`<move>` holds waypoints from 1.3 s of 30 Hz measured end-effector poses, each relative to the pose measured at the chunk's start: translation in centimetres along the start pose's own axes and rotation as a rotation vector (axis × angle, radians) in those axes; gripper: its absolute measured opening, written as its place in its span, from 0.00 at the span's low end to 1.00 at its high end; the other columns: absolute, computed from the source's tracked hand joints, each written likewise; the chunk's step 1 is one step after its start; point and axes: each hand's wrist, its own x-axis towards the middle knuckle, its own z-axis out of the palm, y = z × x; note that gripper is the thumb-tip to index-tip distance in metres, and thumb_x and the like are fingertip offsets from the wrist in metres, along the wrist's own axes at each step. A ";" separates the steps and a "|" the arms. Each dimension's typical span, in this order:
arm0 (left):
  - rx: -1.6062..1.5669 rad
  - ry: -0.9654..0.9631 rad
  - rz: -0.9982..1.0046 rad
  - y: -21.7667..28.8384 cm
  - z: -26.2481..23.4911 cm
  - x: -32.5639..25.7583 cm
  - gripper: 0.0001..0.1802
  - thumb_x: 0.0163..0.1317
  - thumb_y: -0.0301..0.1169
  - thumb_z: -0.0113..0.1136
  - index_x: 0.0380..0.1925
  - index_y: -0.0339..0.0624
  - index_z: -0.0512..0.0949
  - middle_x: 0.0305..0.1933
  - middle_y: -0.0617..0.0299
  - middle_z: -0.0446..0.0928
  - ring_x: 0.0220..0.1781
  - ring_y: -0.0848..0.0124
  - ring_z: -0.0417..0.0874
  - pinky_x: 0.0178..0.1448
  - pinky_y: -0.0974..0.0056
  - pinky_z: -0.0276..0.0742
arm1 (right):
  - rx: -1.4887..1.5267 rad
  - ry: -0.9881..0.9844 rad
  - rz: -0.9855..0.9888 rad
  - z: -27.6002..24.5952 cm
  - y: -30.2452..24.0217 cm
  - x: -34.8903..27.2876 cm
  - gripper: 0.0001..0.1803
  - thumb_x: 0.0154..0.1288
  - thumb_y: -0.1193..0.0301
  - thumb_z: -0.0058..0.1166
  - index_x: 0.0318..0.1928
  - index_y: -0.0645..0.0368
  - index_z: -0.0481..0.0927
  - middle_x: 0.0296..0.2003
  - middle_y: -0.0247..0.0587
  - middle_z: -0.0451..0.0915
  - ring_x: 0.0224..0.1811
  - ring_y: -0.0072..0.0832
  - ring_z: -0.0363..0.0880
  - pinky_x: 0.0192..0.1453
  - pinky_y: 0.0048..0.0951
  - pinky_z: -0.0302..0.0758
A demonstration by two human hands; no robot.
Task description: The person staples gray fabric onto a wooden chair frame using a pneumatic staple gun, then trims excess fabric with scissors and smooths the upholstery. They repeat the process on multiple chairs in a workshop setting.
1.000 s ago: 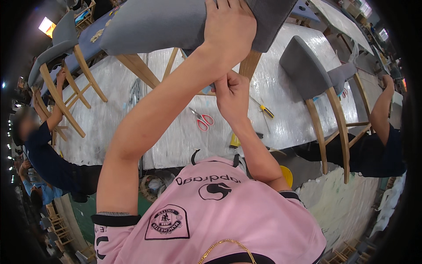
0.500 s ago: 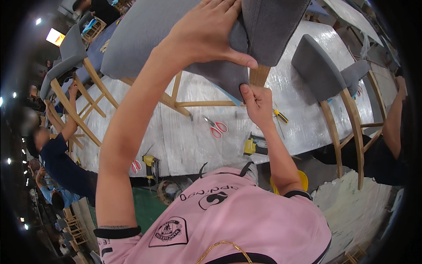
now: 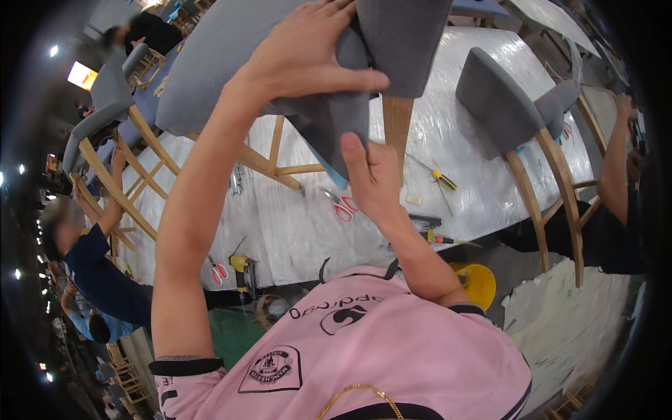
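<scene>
A grey upholstered chair with wooden legs stands before me, its padded seat at the upper left and another grey padded panel beside it. My left hand lies on the grey upholstery with its fingers stretched and thumb out to the right. Below it, my right hand grips the lower end of a loose grey fabric flap, thumb on top. Light blue material shows along the flap's edge. A bare wooden leg comes down beneath the panel, just behind my right hand.
On the film-covered table lie red-handled scissors, a yellow-and-black screwdriver and a yellow nail or staple gun. A yellow bucket stands below the edge. Another grey chair is at right; co-workers handle chairs on both sides.
My right hand has moved left and down with the fabric flap, and my left hand has shifted slightly left. The panel also appears farther left, with more of the wooden leg showing.
</scene>
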 end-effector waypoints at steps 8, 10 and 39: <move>-0.228 -0.116 -0.330 2.3 -2.0 3.0 0.33 0.50 0.39 0.66 0.56 0.30 0.81 0.58 0.34 0.81 0.64 0.45 0.81 0.66 0.52 0.77 | -0.199 -0.101 -0.211 1.4 -3.2 2.8 0.33 0.77 0.58 0.57 0.14 0.64 0.72 0.11 0.55 0.68 0.11 0.49 0.66 0.19 0.44 0.61; -0.245 -0.110 -0.247 2.4 -2.2 3.2 0.29 0.50 0.37 0.65 0.51 0.28 0.82 0.52 0.34 0.83 0.58 0.45 0.84 0.60 0.51 0.80 | -0.242 -0.101 -0.227 1.2 -3.6 3.0 0.34 0.77 0.58 0.57 0.13 0.64 0.71 0.10 0.55 0.67 0.11 0.50 0.66 0.19 0.44 0.61; 0.168 -0.074 -0.330 3.9 0.0 2.6 0.27 0.54 0.31 0.61 0.53 0.22 0.79 0.62 0.33 0.77 0.67 0.45 0.78 0.70 0.50 0.75 | -0.324 -0.139 -0.066 0.5 -3.5 2.2 0.32 0.79 0.53 0.55 0.21 0.65 0.75 0.10 0.37 0.67 0.14 0.21 0.61 0.20 0.33 0.59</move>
